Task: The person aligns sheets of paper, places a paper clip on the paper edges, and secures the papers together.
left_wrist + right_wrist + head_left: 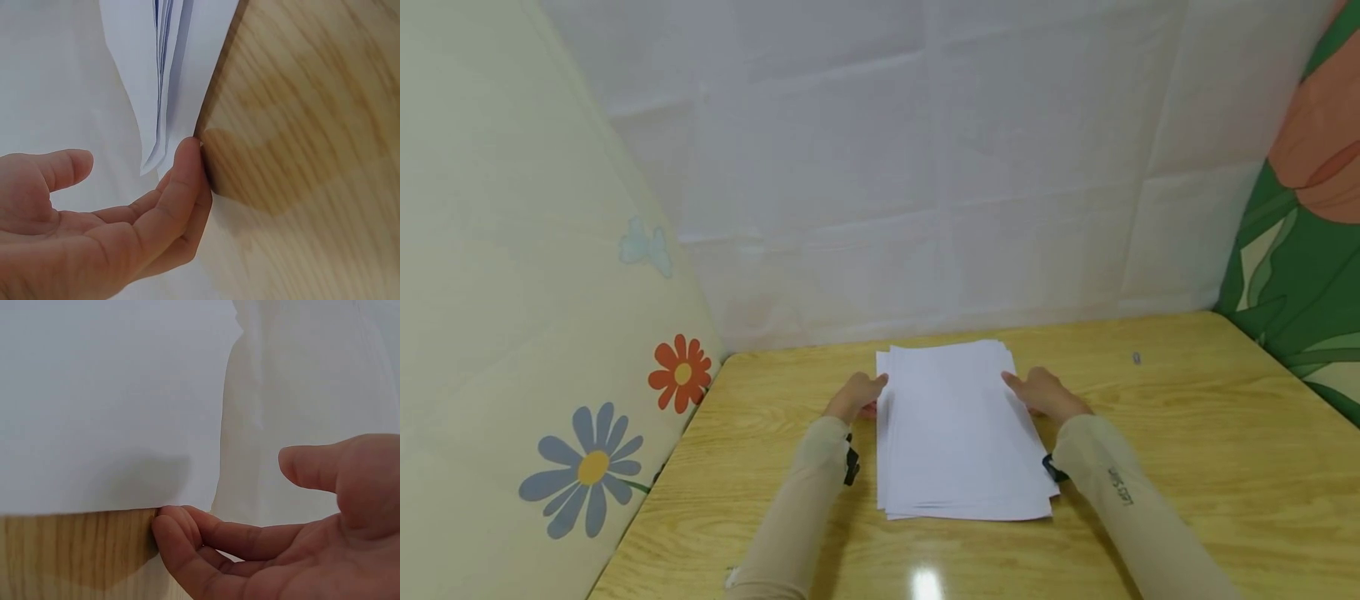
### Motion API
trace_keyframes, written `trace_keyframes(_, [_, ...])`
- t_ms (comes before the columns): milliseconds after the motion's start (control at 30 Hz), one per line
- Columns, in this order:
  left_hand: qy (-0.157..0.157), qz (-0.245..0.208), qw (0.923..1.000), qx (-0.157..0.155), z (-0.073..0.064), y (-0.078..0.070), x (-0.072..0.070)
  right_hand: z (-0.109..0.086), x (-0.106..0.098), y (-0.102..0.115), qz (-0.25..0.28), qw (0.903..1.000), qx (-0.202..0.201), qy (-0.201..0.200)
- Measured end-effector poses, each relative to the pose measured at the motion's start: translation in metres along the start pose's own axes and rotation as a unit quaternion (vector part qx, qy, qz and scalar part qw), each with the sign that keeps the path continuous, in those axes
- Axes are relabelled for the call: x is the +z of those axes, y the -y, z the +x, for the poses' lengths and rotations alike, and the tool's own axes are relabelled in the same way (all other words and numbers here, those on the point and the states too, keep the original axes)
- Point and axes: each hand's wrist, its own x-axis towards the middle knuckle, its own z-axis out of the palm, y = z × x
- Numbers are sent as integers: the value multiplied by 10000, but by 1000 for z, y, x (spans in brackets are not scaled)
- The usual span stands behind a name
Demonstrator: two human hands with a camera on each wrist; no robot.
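A loose stack of white paper sheets (958,433) lies on the wooden table, its edges uneven and fanned at the sides and bottom. At its left edge is my left hand (859,396); in the left wrist view the fingertips (187,153) touch the lowest sheets while the thumb stands apart from the paper. Gaps show between the sheets (164,75) there. My right hand (1041,393) is on the opposite edge. In the right wrist view its fingertips (172,528) meet the paper's lower edge, with the thumb raised away from the sheet.
A small grey object (1137,358) lies on the table (1210,433) to the right, beyond my right hand. White cloth (850,167) hangs behind the table's far edge. Flower-printed panels stand at the left (490,333) and right (1300,250).
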Motion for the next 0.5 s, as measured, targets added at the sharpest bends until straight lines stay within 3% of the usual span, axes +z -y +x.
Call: trace_keyframes(500, [34,395,9987,321,-2,-8,9,1,1,0,-46,10000,-1,43])
